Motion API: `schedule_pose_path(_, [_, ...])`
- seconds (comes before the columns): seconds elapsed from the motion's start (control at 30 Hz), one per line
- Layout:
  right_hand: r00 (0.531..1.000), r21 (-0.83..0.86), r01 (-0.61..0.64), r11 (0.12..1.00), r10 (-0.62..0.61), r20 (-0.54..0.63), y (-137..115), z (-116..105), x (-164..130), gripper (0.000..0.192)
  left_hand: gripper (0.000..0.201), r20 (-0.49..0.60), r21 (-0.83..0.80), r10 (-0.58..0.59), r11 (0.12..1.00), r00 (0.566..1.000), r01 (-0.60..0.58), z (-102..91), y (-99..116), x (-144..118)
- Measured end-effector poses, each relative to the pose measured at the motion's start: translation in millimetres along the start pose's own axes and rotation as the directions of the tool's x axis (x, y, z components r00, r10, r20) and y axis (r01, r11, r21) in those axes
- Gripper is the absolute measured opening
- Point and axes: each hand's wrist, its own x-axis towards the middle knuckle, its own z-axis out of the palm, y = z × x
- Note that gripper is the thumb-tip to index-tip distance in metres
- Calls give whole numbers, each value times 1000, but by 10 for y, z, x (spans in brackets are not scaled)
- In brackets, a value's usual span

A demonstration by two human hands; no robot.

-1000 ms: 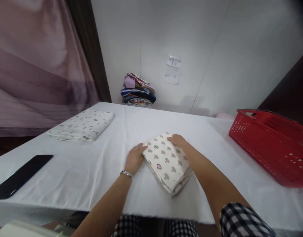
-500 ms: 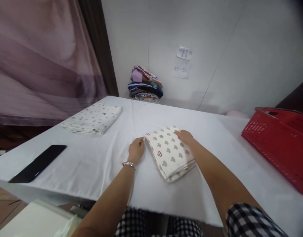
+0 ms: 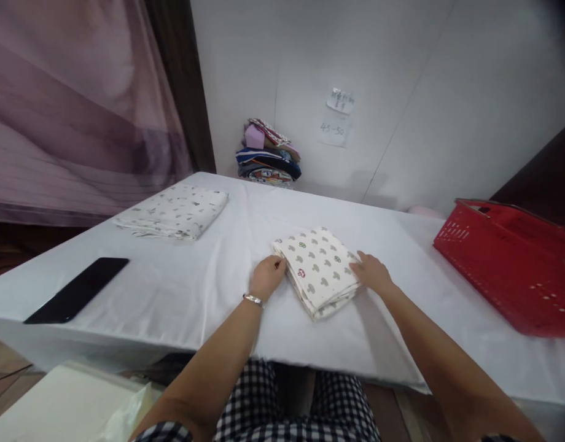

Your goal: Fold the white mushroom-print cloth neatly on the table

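Note:
A folded cream cloth with a mushroom print (image 3: 320, 270) lies on the white table (image 3: 209, 288) in front of me. My left hand (image 3: 266, 277), a silver bracelet at its wrist, pinches the cloth's left edge with curled fingers. My right hand (image 3: 373, 272) rests against the cloth's right edge, fingers touching the fabric. The cloth sits flat between the two hands.
A second folded printed cloth (image 3: 174, 210) lies at the far left. A black phone (image 3: 77, 289) sits near the left front edge. A red plastic basket (image 3: 508, 258) stands on the right. A stack of folded clothes (image 3: 268, 152) is against the back wall, below paper notes (image 3: 334, 116).
My right hand has slid from the cloth's far top corner down to its right side. My left hand stays at the left edge. The camera view has pulled back and tilted.

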Motion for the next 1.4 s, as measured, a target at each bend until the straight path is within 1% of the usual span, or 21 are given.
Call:
schedule_pose_path(0.03, [992, 8, 97, 995, -96, -81, -102, 8, -93, 50, 27, 10, -3, 11, 1000, 1000, -11, 12, 7, -6])
schedule_pose_path(0.1, [948, 116, 282, 952, -259, -184, -375, 65, -309, 39, 23, 29, -46, 44, 998, 999, -42, 39, -7, -1])
schedule_pose_path(0.13, [916, 176, 384, 906, -351, -193, -525, 109, -427, 36, 22, 40, -82, 55, 995, 998, -51, 50, -25, 7])
schedule_pose_path(0.2, [826, 242, 560, 792, -513, -234, -799, 208, -658, 35, 22, 57, -179, 62, 983, 996, -51, 65, -63, 25])
schedule_pose_path(0.23, [778, 243, 627, 740, -574, -256, -906, 255, -759, 34, 22, 65, -230, 61, 972, 996, -45, 68, -78, 29])
schedule_pose_path(0.27, [745, 228, 665, 711, -611, -269, -986, 296, -843, 32, 23, 73, -279, 60, 959, 996, -37, 69, -87, 27])
schedule_pose_path(0.3, [730, 209, 680, 703, -620, -288, -1040, 330, -908, 30, 23, 81, -325, 58, 945, 995, -29, 67, -89, 19])
schedule_pose_path(0.33, [732, 189, 673, 715, -608, -307, -1069, 358, -954, 28, 23, 91, -364, 56, 931, 994, -20, 64, -81, 1])
schedule_pose_path(0.43, [785, 139, 584, 800, -513, -346, -1067, 413, -1004, 21, 24, 121, -427, 29, 904, 992, 25, 63, -9, -105])
schedule_pose_path(0.53, [807, 77, 538, 839, -487, -333, -1043, 439, -1003, 16, 25, 152, -432, -11, 899, 988, 77, 85, 115, -281])
schedule_pose_path(0.63, [802, 25, 543, 840, -509, -313, -1041, 430, -1003, 13, 24, 191, -454, -40, 882, 981, 125, 117, 244, -477])
schedule_pose_path(0.73, [785, 14, 573, 819, -544, -296, -1034, 396, -994, 11, 22, 205, -483, -66, 861, 977, 160, 141, 343, -636])
schedule_pose_path(0.83, [781, 67, 587, 806, -543, -309, -1015, 363, -973, 22, 23, 223, -521, -108, 827, 969, 211, 163, 420, -737])
schedule_pose_path(0.9, [788, 116, 579, 807, -519, -331, -1002, 349, -965, 25, 22, 257, -575, -123, 778, 959, 254, 181, 468, -781])
schedule_pose_path(0.97, [783, 141, 586, 798, -513, -352, -989, 342, -967, 25, 21, 295, -631, -139, 715, 945, 302, 199, 514, -814])
schedule_pose_path(1.03, [764, 141, 613, 777, -539, -356, -971, 336, -978, 24, 20, 330, -669, -169, 652, 929, 357, 212, 553, -838])
schedule_pose_path(1.13, [728, 126, 666, 735, -605, -322, -928, 328, -1001, 15, 20, 368, -697, -210, 582, 906, 418, 223, 591, -858])
schedule_pose_path(1.2, [711, 104, 687, 719, -637, -297, -900, 330, -1016, 18, 21, 376, -710, -215, 558, 901, 430, 227, 607, -863])
schedule_pose_path(1.27, [705, 81, 691, 718, -646, -291, -884, 341, -1026, 22, 22, 359, -720, -215, 556, 908, 416, 228, 617, -863])
schedule_pose_path(1.33, [712, 76, 682, 728, -635, -300, -880, 357, -1026, 23, 21, 337, -728, -202, 564, 919, 391, 223, 621, -859])
schedule_pose_path(1.4, [726, 112, 668, 736, -612, -313, -880, 368, -1010, 25, 19, 331, -726, -191, 574, 924, 379, 209, 612, -848])
